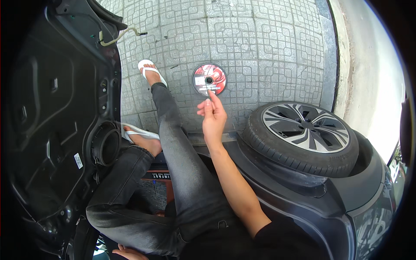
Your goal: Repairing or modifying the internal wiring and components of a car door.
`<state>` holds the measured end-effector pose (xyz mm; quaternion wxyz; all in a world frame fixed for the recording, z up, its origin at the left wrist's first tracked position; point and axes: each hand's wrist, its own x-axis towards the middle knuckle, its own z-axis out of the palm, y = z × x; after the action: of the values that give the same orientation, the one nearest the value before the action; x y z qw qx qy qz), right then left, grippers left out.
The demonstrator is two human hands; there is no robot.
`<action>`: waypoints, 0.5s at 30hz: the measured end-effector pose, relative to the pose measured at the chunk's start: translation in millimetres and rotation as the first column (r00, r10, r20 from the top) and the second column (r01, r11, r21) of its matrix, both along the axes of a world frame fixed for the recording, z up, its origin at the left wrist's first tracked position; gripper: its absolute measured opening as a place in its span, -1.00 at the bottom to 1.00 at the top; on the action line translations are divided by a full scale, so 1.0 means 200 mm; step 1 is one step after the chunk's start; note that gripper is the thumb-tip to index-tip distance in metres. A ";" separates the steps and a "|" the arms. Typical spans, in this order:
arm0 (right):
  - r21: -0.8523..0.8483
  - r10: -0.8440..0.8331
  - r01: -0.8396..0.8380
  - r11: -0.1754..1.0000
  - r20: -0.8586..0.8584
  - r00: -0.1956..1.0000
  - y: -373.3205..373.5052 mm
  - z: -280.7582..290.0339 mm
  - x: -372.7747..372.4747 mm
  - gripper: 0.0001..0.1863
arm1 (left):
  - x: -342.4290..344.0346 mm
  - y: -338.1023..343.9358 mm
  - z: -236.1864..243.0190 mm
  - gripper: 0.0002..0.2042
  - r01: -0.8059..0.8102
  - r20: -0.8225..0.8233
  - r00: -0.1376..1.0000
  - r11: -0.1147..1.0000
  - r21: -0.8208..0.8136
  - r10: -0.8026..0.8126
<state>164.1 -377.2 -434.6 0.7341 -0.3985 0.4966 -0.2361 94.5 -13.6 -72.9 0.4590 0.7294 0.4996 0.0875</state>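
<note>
A round disc or roll (200, 89) with a red, black and white face and a dark centre hole shows in front of me. My right hand (214, 123) is stretched out just below it, the index fingertip overlapping its near edge. The thumb looks closed toward the curled fingers; whatever lies between them, if anything, is too small to make out. Whether the hand is attached to the disc or it rests on the paving, I cannot tell. At the bottom edge, only part of my left hand (129, 253) shows beside my bent leg, its fingertips hidden.
On my right, a wheel with tyre (305, 130) lies on a dark grey bumper-like car part (299, 188). A black car door panel (47, 143) stands at left, with a loose cable (121, 38) on top. Grey patterned paving (260, 52) stretches ahead; a blue-handled tool (155, 187) lies below.
</note>
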 end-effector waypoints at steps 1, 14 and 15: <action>0.014 -0.035 0.035 0.999 -0.007 0.999 -0.03 0.02 -0.02 -0.69 | -0.03 0.08 0.00 -0.22 0.013 0.047 0.999 1.000 -0.008 -0.012; 0.538 0.155 -0.582 0.610 0.640 0.753 0.66 0.92 0.00 -0.79 | -0.36 0.27 -0.09 -0.40 0.578 -0.011 0.791 0.741 0.341 -0.612; 0.503 0.218 -0.662 0.556 0.680 0.700 0.71 0.99 -0.04 -0.80 | -0.38 0.28 -0.06 -0.45 0.592 -0.050 0.780 0.709 0.383 -0.624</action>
<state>155.2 -236.1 -236.6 0.9719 -0.1098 0.1934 0.0771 18.0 43.2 -85.2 0.3328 0.9229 0.1854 0.0564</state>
